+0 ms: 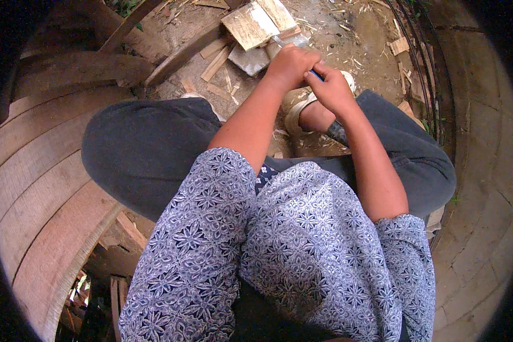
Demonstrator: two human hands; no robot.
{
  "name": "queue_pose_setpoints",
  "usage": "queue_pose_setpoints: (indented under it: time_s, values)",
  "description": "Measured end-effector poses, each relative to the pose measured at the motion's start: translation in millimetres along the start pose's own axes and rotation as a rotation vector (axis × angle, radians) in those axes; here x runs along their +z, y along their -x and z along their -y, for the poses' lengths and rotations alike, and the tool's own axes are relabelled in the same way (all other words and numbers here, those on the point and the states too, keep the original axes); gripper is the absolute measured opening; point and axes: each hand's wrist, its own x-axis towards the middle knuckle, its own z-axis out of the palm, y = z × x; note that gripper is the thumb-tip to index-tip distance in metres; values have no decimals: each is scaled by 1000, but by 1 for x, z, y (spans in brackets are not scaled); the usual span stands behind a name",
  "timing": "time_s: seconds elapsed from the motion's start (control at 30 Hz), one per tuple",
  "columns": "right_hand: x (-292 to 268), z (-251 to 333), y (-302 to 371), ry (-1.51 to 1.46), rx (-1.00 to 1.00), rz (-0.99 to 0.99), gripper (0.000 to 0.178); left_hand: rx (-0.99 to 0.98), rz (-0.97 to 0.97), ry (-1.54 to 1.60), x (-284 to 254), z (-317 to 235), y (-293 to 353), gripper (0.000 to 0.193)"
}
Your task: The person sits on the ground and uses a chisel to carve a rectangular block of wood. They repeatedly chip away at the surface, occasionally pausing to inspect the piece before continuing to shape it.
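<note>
Both hands, left hand (290,64) and right hand (332,88), close their fingers around a slim blue tool (316,74).

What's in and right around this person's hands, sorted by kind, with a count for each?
Hands: 2, left hand and right hand, closed together
Blue-handled tool in their grip: 1
Pale sandal under the hands: 1
Large split wood blocks just beyond: 2
Total: 6
</note>
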Motion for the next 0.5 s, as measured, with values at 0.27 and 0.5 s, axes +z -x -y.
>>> queue_pose_setpoints:
  time_s: [0.27,0.5]
  values:
    - [5,12,3,-20,7,6,31,-26,53,84,1,6,6,15]
    - [6,17,-4,52,39,-3,29,-29,118,117,-9,10,-1,12]
